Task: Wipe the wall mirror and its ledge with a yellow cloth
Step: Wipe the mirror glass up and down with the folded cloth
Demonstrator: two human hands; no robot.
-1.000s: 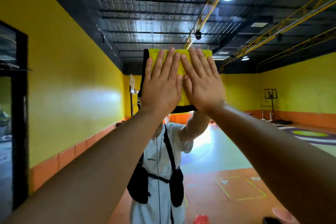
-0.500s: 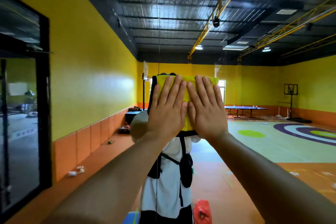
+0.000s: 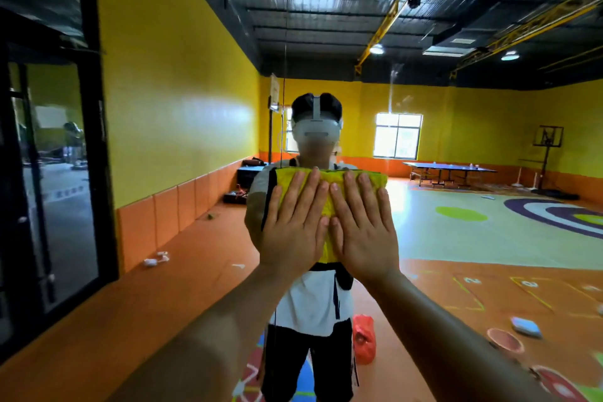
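Yellow-walled hall reflects in the wall mirror (image 3: pixel 456 147); against half a second ago, the one yellow cloth (image 3: pixel 329 180) sits lower on the glass, at the reflected person's (image 3: pixel 313 300) chest. Two hands press it flat, left hand (image 3: pixel 293 235) beside right hand (image 3: pixel 363 235), fingers (image 3: pixel 307 196) straight and close together

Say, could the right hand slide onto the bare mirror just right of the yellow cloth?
Probably yes. The right hand lies flat on the yellow cloth against the mirror, and nothing stands before the glass to its right.
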